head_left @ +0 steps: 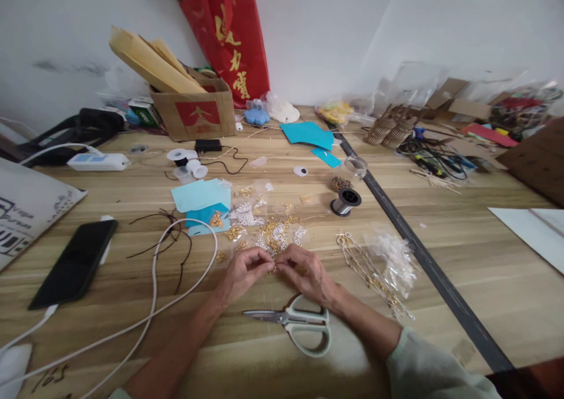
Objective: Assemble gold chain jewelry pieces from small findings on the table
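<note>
My left hand (247,272) and my right hand (307,271) meet at the middle of the table, fingertips pinched close together. Whatever sits between the fingers is too small to make out. Right behind them spreads a pile of gold and silver beads (277,234), with silvery beads (247,215) in a small bag to its left. Below my right wrist lies a pair of scissors (308,327) with pale green handles, blades pointing left. Beaded chains (365,270) in gold and silver rest to the right, beside crumpled clear plastic bags (394,261).
A spool of wire (346,201) stands behind the chains. Teal cards (202,196) lie left of the beads. A white cable (154,281) loops near my left arm, by a black phone (74,264). A cardboard box (200,114) and a red bag (229,40) stand at the back.
</note>
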The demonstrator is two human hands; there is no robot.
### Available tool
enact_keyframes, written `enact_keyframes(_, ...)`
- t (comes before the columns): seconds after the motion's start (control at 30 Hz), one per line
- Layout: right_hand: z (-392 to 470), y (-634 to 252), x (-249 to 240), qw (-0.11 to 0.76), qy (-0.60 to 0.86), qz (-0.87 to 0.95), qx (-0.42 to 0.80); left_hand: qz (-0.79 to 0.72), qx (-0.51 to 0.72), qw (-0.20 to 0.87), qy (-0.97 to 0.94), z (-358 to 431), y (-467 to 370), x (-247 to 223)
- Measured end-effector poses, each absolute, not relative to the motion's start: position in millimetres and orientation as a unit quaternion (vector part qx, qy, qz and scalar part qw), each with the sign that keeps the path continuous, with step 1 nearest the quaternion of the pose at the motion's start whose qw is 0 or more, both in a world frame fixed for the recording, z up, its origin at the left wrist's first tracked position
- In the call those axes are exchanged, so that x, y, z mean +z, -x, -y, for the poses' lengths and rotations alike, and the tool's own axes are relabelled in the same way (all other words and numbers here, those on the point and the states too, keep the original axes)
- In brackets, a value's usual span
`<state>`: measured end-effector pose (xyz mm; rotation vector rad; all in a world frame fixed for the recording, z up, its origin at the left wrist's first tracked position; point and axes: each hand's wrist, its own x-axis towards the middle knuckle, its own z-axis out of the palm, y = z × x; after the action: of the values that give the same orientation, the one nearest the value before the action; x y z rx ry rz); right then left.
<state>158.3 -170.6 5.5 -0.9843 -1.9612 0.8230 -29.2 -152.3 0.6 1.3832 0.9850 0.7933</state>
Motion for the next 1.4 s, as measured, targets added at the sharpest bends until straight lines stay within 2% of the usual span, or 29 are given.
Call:
enact_keyframes(0.47, 172.4, -158.0, 8.9, 0.376, 0.422, 0.709, 0.422, -0.400, 0.343, 0.625, -0.577, 151.9, 29.1, -1.8)
enact_keyframes(1.4, 167.0, -162.6, 3.9, 0.405, 0.429, 0.692, 0.415, -0.413, 0.336, 0.664, -0.525, 152.6, 28.2, 0.5)
